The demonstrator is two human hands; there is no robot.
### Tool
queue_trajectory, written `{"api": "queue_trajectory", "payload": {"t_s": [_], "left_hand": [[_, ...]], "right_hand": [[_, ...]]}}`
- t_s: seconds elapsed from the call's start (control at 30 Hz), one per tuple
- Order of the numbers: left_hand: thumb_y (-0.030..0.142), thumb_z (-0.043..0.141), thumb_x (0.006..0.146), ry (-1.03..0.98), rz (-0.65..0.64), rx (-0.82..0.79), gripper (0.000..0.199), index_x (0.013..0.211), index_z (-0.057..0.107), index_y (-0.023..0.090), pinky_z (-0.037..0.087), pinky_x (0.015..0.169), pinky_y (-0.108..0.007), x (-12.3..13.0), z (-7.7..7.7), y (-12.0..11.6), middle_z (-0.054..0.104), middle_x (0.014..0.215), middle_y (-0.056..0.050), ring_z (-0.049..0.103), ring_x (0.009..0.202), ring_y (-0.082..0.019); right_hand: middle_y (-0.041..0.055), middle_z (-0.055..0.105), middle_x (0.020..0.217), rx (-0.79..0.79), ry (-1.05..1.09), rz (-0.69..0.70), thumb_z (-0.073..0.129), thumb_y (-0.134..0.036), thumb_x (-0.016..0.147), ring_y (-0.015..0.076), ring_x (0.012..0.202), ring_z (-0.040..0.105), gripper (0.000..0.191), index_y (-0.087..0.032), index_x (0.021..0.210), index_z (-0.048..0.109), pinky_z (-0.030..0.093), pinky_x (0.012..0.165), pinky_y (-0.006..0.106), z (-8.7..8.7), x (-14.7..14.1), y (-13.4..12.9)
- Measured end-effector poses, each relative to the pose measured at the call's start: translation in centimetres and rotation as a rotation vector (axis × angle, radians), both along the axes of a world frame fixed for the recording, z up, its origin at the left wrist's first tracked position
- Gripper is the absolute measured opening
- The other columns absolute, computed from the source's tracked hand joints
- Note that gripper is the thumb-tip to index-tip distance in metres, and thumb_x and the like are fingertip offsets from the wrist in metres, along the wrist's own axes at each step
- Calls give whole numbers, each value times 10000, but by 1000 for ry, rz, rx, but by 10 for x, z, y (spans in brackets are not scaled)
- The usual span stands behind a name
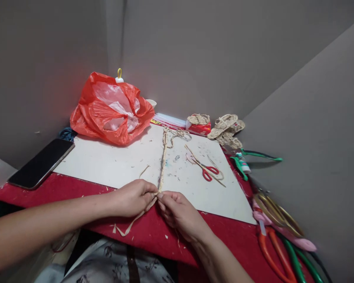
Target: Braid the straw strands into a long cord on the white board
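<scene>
A thin braided straw cord [163, 157] stretches from the far side of the white board [97, 157] toward me. At its near end my left hand [138, 196] and my right hand [177, 210] meet, fingertips pinched closed on the braid and almost touching. A loose pale strand [132, 223] trails below my left hand over the red cloth. Beyond, the cord's far end lies by a small tangle of fibre [181, 135]. Red-handled scissors [208, 171] rest to the right of the cord, among loose straw pieces.
A red plastic bag [112, 114] sits at the back left, with a black phone [43, 163] nearer me. Woven straw coils [227, 127] lie at the back right. Several cutting tools, including orange-handled ones [275, 251], line the right edge. Grey panels enclose the red-covered table [224, 239].
</scene>
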State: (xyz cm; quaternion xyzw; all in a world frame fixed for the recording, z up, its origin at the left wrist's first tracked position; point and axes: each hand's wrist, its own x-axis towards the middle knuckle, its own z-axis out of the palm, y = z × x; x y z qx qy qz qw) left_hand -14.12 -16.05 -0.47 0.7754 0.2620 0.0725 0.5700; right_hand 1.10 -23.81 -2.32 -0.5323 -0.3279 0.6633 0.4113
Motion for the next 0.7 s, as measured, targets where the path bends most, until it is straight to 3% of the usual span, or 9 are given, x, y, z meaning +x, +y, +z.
{"api": "queue_trajectory", "payload": {"t_s": [0.13,0.27,0.43,0.6,0.7], "left_hand": [[212,366,809,100,-22,-312,205,761,554,146,322,397,-177,3,15,-1,490,517,33,417,394,-75],[230,366,806,223,66,-371,156,727,483,164,315,341,-175,9,22,-14,530,525,11,447,350,-89],[210,375,815,219,142,-223,86,812,453,174,374,393,-194,14,21,-32,555,597,2,528,427,-116],[162,438,769,189,255,260,112,850,517,165,427,601,-239,19,15,-44,622,741,-57,581,659,-156],[155,437,769,178,252,223,295,1054,512,157,417,578,-220,13,9,-54,635,763,-54,574,654,-148]], "right_hand": [[-115,274,338,24,-38,-50,549,-425,794,31,318,134,355,-162,562,494,61,343,196,-2,-5,-2],[-99,303,342,43,9,-27,533,-421,811,28,318,140,382,-147,545,516,75,343,202,-1,-7,-6],[-96,341,356,12,101,-57,574,-431,765,19,324,132,376,-171,527,443,76,336,185,0,-9,-10],[-127,260,354,36,139,-80,609,-415,750,17,322,126,368,-186,551,400,85,329,173,-3,-12,-13],[-127,258,362,34,153,-97,624,-410,739,11,330,121,350,-175,567,429,83,333,167,-4,-11,-14]]}}
